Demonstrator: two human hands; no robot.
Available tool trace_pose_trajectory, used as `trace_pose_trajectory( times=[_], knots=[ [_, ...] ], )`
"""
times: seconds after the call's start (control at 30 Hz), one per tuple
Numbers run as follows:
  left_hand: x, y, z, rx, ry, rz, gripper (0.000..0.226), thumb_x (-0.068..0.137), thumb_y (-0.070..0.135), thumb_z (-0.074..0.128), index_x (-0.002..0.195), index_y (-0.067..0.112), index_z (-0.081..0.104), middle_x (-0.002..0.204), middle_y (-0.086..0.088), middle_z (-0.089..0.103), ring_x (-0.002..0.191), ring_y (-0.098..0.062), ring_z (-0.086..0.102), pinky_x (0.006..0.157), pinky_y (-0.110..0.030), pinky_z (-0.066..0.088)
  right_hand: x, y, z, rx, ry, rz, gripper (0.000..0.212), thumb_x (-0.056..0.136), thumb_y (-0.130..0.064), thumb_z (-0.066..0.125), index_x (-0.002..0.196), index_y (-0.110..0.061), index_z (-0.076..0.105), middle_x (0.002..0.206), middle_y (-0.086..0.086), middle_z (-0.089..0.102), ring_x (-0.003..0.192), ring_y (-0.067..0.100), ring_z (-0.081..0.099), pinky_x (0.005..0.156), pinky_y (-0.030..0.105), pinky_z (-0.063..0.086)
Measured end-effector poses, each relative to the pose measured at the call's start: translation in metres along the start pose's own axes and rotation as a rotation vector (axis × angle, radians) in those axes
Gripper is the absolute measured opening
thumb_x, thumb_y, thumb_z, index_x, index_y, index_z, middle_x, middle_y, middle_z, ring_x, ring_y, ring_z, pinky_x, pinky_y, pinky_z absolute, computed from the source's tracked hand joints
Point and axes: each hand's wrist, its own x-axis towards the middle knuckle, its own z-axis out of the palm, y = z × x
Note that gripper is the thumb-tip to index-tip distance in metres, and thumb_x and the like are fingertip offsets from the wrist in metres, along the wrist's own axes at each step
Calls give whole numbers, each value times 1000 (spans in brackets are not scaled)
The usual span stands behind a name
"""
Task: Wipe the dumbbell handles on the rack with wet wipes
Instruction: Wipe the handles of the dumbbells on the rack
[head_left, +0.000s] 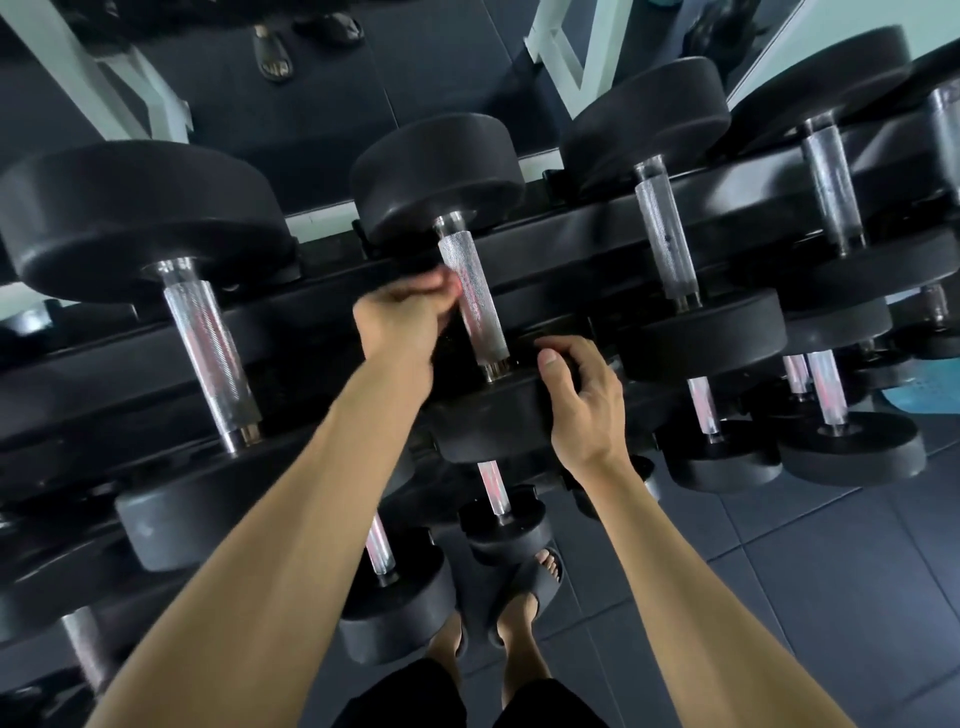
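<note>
A black rack (597, 228) holds rows of dumbbells with black round heads and knurled steel handles. My left hand (408, 317) is blurred, its fingers curled against the left side of the middle dumbbell's handle (472, 306). No wipe shows in it, and I cannot tell what the fingers hold. My right hand (579, 400) grips the rim of that dumbbell's near head (493, 421), thumb on top.
More dumbbells lie left (208, 348) and right (667, 239) on the top row, with smaller ones on the lower tiers (826, 389). My sandalled feet (524, 597) stand on dark floor tiles. A mirror behind the rack reflects a white frame (104, 88).
</note>
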Motion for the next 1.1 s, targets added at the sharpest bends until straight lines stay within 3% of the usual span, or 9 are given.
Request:
trace_pose_trajectory(
  times=[0.1,0.2,0.27,0.5,0.6,0.67,0.77,0.9,1.1],
  knots=[
    [-10,-14,-11,84,-49,20,25,75,-15,73,74,9,71,74,-1,76,77,-12,74,83,-27,58,0,0,-1,-5,-4,-3,39,81,-59,40,99,-33,65,104,-10,67,100,5,60,85,26,45],
    [5,2,5,1,26,28,26,76,-14,74,71,12,70,72,-1,74,72,-12,72,76,-28,59,-1,0,-1,-3,-6,8,42,81,-59,41,99,-31,66,104,-12,66,101,4,59,87,29,47],
    [16,16,17,-50,104,57,30,73,-10,78,62,17,71,75,-1,75,79,-14,73,83,-30,59,0,1,-1,1,-6,12,44,80,-60,41,100,-30,67,106,-13,66,102,4,59,89,29,46],
    [-24,-18,-8,225,13,110,24,72,-8,80,70,14,72,80,-1,76,84,-14,74,90,-28,56,0,0,0,7,10,-4,44,81,-59,41,98,-28,67,103,-9,66,101,10,60,93,39,48],
    [-8,-4,4,122,58,115,26,73,-11,78,68,13,70,66,1,73,68,-11,72,85,-30,57,0,-1,-1,8,1,-5,42,80,-59,41,97,-30,66,103,-10,65,101,9,59,94,38,47],
    [5,8,13,73,107,132,27,72,-9,80,66,15,71,70,-1,75,70,-12,73,86,-32,58,0,-1,0,15,-2,3,40,80,-59,41,96,-31,66,103,-13,65,102,7,59,95,37,46],
    [-4,-2,4,229,74,171,26,70,-6,83,65,17,71,82,-4,76,84,-14,74,89,-32,57,0,0,0,9,-1,-5,40,80,-59,41,96,-31,65,102,-13,65,101,7,59,94,37,47],
    [-28,-27,-15,490,-8,203,19,68,11,89,69,22,74,76,4,75,80,-10,73,83,-22,54,1,1,-1,3,2,-17,46,81,-59,40,99,-27,67,103,-10,65,101,9,59,94,39,47],
    [-8,-5,0,343,57,261,19,69,2,86,75,15,75,75,0,76,73,-10,74,82,-25,57,0,0,-1,15,-24,-2,37,79,-60,40,94,-35,63,103,-12,64,103,9,59,94,38,46]
  ],
)
